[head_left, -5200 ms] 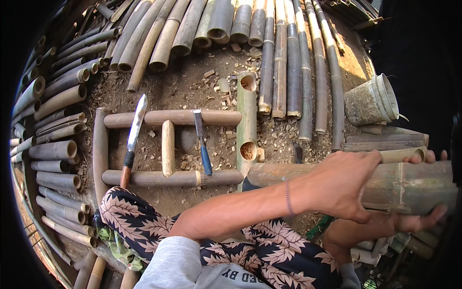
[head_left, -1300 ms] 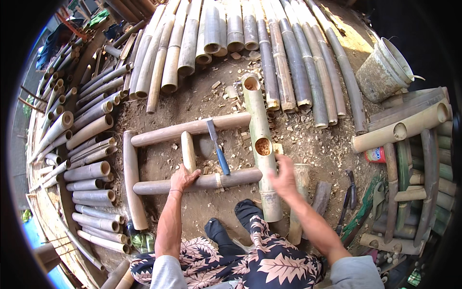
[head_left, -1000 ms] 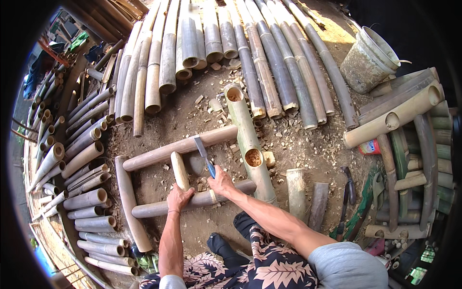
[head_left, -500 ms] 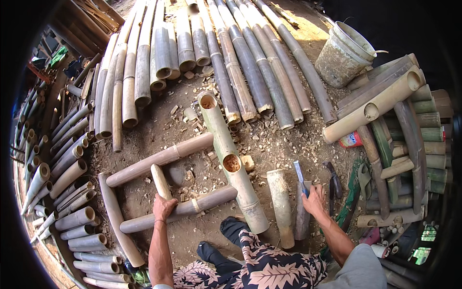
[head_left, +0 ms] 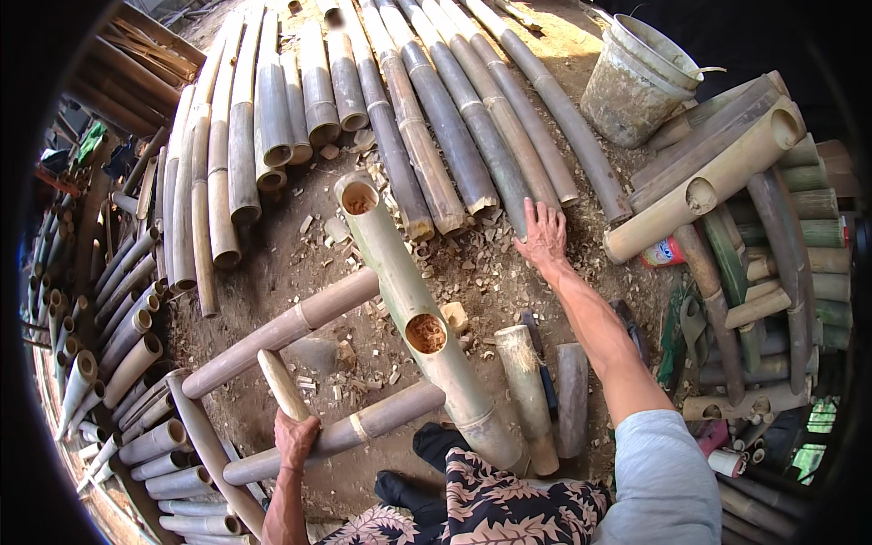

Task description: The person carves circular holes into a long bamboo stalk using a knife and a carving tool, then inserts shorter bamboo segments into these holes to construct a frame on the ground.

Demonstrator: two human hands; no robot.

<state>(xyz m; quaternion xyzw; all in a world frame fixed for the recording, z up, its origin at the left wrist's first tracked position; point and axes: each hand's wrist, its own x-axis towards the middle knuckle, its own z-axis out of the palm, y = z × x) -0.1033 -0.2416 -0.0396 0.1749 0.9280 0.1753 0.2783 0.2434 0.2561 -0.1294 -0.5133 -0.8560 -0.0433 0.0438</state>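
A bamboo frame lies before me: a thick pale post [head_left: 395, 282] with two carved holes, two brown rails [head_left: 291, 325] meeting it, and a crosspiece [head_left: 211, 445] at their left ends. My left hand [head_left: 296, 440] is closed around the lower end of a short pale wooden stick [head_left: 282, 385], against the nearer rail. My right hand [head_left: 543, 238] is stretched far forward, empty, fingers spread, at the near end of a long bamboo pole [head_left: 498, 145]; whether it touches the pole I cannot tell. A chisel [head_left: 548, 386], partly hidden, lies between two short bamboo pieces [head_left: 525, 391].
Long bamboo poles [head_left: 400, 118] lie side by side at the far side. Cut tubes [head_left: 150, 440] are stacked at left. A dirty white bucket [head_left: 636, 86] stands far right, above another bamboo frame [head_left: 704, 195]. Wood chips [head_left: 486, 268] litter the dirt floor.
My right hand has let go of the blue-handled chisel and reached forward to the long poles, its fingers now spread. My left hand still grips the stick; the view has shifted slightly.
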